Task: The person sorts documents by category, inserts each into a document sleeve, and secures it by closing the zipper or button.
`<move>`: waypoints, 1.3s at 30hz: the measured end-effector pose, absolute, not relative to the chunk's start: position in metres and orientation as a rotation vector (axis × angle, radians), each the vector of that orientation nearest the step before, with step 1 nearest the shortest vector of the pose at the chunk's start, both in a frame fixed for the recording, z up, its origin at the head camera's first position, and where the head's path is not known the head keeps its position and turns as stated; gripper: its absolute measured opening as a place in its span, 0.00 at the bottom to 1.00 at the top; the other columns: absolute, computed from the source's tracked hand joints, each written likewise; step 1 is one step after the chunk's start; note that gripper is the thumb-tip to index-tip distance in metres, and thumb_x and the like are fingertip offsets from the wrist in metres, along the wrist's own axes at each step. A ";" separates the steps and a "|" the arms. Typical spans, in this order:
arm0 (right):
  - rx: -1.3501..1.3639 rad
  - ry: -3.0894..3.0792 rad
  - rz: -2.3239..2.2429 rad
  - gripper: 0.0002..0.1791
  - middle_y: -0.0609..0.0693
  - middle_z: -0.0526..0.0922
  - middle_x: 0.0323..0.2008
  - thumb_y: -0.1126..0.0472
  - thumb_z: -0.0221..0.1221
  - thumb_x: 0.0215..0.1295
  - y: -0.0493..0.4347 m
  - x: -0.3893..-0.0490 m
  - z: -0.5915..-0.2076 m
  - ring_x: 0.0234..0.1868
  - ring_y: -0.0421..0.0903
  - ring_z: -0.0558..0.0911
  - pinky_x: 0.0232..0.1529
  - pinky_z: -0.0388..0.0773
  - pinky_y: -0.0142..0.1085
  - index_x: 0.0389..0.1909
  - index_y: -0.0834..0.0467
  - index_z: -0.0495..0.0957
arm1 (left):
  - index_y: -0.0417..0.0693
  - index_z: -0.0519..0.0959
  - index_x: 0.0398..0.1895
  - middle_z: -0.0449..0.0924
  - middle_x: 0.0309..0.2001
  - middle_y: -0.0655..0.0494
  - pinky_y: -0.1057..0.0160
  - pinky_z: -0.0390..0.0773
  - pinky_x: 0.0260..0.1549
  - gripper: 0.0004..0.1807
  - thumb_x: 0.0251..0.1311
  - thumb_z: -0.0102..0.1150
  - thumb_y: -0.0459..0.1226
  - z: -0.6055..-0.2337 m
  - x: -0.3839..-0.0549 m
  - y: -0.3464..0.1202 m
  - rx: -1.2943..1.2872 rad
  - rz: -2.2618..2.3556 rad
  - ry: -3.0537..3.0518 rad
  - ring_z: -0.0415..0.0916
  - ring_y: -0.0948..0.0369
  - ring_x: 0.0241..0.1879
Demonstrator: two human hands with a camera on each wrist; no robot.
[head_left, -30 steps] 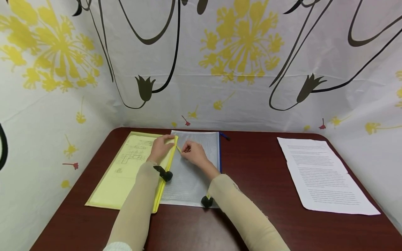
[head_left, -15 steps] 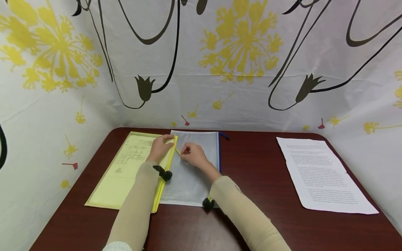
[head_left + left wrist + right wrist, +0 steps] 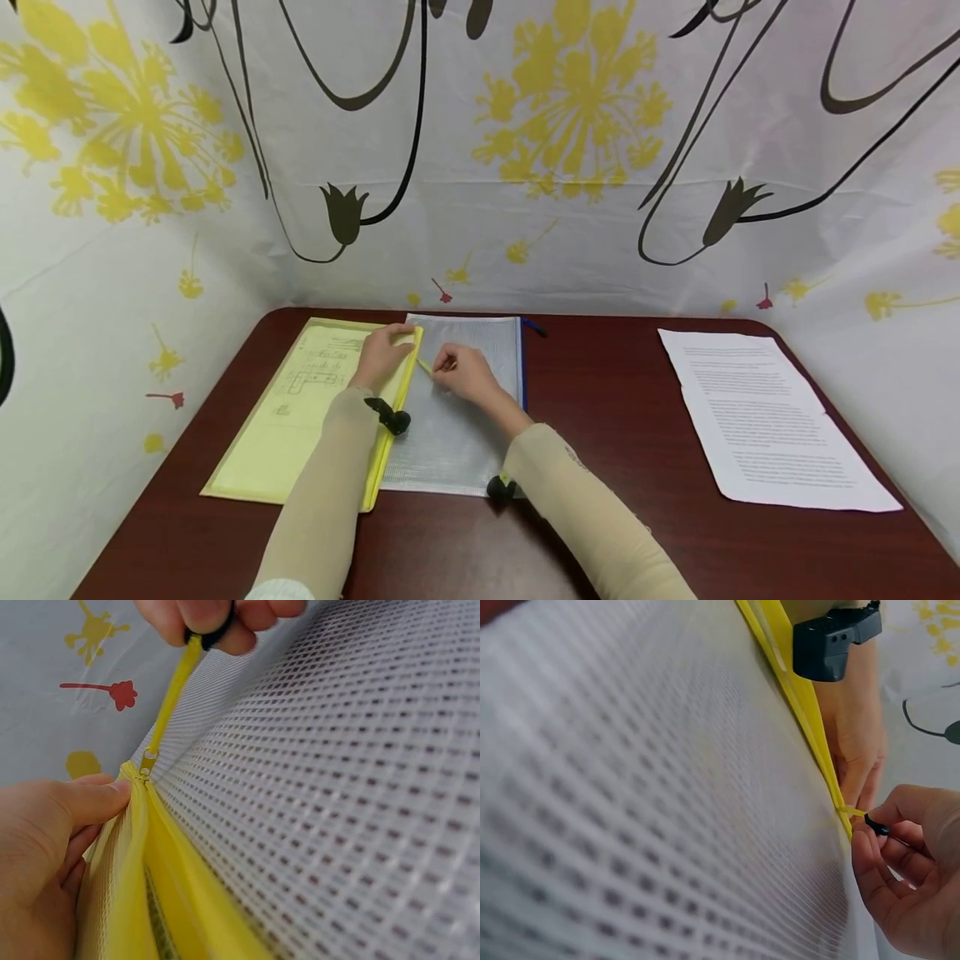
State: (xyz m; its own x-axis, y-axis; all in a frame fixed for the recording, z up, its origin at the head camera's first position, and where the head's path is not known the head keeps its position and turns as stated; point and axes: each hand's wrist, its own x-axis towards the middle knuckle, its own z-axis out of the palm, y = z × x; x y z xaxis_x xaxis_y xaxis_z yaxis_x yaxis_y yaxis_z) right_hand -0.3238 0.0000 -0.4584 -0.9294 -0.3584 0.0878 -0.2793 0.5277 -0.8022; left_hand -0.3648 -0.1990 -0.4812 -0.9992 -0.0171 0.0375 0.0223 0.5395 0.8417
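- The left hand [image 3: 382, 354] pinches the yellow folder [image 3: 262, 450] at its one o'clock corner, thumb on the near side of the edge and fingers behind.
- The right hand [image 3: 467, 369], at three o'clock from the left, has its thumb and fingertips together on the black tip [image 3: 876, 826] of the yellow strap [image 3: 171, 697].
- In the left wrist view, the strap runs taut from the zip slider [image 3: 148, 760] toward one o'clock; the slider sits just beside the left thumb.
- Below the slider, toward six o'clock, the two yellow zip edges [image 3: 135, 892] stand apart.
- The folder lies on the dark red table [image 3: 600, 533], at nine o'clock from the clear mesh pouch [image 3: 442, 442] and partly over it. Small line drawings show on the folder's upper half.
- The pouch has a blue edge [image 3: 523, 358] on its three o'clock side, with a blue tab [image 3: 534, 327] at one o'clock.
- Well apart at three o'clock lies printed white paper [image 3: 772, 417].
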 end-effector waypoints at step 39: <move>-0.548 2.597 -1.379 0.02 0.51 0.84 0.26 0.69 0.63 0.58 0.014 -0.313 -0.459 0.22 0.37 0.77 0.22 0.77 0.28 0.30 0.60 0.81 | 0.49 0.72 0.69 0.68 0.72 0.47 0.49 0.59 0.75 0.26 0.68 0.56 0.34 -0.474 -0.363 -0.195 0.023 -1.463 -2.803 0.60 0.49 0.75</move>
